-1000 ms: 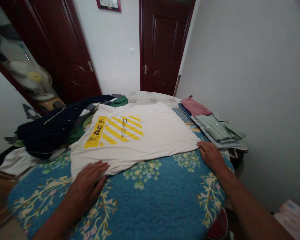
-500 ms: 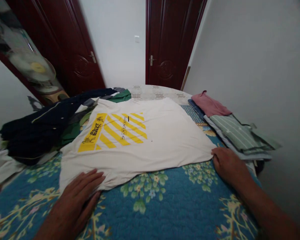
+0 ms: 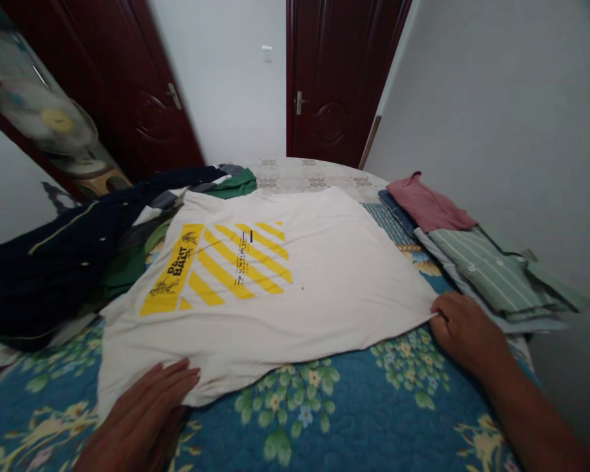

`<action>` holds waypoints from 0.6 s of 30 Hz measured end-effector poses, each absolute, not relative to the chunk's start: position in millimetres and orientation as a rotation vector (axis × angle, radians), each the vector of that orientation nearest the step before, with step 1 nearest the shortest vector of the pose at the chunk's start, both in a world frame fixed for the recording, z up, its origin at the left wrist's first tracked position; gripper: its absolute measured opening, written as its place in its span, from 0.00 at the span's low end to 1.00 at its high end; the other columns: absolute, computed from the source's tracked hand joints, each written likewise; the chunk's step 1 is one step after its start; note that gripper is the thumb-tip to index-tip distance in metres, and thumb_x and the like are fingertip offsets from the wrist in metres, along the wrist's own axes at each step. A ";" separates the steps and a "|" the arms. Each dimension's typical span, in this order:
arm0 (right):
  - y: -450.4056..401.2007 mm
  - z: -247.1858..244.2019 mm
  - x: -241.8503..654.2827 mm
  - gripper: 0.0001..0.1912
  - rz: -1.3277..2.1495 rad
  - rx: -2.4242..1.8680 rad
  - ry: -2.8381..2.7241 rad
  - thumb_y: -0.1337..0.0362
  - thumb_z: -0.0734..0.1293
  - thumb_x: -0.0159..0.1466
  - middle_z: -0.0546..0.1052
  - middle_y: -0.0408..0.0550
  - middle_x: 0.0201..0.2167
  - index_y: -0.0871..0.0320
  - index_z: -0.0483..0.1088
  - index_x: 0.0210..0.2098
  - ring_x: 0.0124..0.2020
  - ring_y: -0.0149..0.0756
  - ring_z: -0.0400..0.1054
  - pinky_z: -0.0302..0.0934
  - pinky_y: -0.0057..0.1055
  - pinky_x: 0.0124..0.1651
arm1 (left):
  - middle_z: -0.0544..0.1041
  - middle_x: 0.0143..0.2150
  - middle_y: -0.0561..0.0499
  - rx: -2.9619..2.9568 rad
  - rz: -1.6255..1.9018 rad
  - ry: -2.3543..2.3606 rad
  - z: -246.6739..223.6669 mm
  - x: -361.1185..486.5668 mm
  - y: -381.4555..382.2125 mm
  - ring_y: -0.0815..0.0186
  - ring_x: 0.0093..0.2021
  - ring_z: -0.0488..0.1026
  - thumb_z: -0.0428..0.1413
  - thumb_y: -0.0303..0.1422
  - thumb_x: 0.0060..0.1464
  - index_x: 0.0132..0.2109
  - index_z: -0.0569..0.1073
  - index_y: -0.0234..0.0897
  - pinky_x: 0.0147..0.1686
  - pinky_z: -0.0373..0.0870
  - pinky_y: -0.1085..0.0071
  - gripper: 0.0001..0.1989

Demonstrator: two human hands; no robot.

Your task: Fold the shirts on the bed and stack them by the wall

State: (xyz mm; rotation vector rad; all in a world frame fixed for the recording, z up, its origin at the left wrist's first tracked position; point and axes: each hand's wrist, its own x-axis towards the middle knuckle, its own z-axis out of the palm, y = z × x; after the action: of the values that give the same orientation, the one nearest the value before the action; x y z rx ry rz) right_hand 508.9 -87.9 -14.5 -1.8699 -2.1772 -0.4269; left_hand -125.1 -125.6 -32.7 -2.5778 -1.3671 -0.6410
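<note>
A white T-shirt (image 3: 344, 262) with a yellow striped print is spread over a blue floral quilt (image 3: 364, 413), its surface lightly wrinkled. My left hand (image 3: 145, 410) lies on the shirt's near left part, fingers stretched out and close beside each other. At the right, my right hand (image 3: 467, 331) pinches the shirt's near right corner between thumb and fingers.
Dark and green clothes (image 3: 63, 262) are heaped at the left. Folded clothes, with a pink one (image 3: 430, 203) and a green striped shirt (image 3: 496, 265), are stacked at the right near the wall. Two dark red doors stand beyond the bed.
The view has shifted slightly, so the shirt and bed appear nearer and wider. My left hand keeps resting on the shirt, and my right hand still grips the corner, now farther right in view.
</note>
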 end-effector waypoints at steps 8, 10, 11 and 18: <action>-96.9 -26.9 519.3 0.04 -0.376 -1.707 -2.165 0.63 0.66 0.61 0.75 0.51 0.36 0.52 0.69 0.37 0.40 0.48 0.70 0.63 0.44 0.48 | 0.82 0.57 0.48 -2.569 -0.686 -1.320 -8.0 -102.7 -127.5 0.56 0.60 0.78 0.54 0.30 0.67 0.62 0.74 0.46 0.64 0.74 0.54 0.19; -95.9 -29.8 521.3 0.03 -0.390 -1.698 -2.157 0.62 0.65 0.63 0.76 0.52 0.37 0.52 0.70 0.37 0.40 0.49 0.71 0.64 0.45 0.48 | 0.82 0.58 0.48 -2.563 -0.660 -1.332 -5.2 -99.6 -129.0 0.56 0.61 0.77 0.54 0.28 0.66 0.62 0.74 0.45 0.65 0.72 0.54 0.19; -95.1 -31.2 522.2 0.03 -0.404 -1.704 -2.151 0.62 0.65 0.64 0.77 0.52 0.37 0.52 0.70 0.37 0.40 0.49 0.72 0.64 0.45 0.48 | 0.82 0.58 0.47 -2.556 -0.666 -1.340 -4.9 -99.1 -130.2 0.56 0.61 0.77 0.54 0.28 0.66 0.62 0.74 0.44 0.65 0.72 0.54 0.19; -91.8 -37.2 524.2 0.07 -0.478 -1.753 -2.108 0.59 0.63 0.66 0.79 0.57 0.39 0.54 0.71 0.39 0.41 0.52 0.73 0.65 0.49 0.50 | 0.82 0.56 0.46 -2.554 -0.743 -1.379 -7.3 -100.4 -136.5 0.57 0.60 0.77 0.54 0.26 0.67 0.61 0.74 0.43 0.64 0.72 0.56 0.18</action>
State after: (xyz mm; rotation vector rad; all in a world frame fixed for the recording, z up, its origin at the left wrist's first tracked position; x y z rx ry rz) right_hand 524.2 -91.8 -37.2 -1.7535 -2.1083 -0.4781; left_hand -100.4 -136.5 -7.3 -2.5536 -1.3787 -0.7427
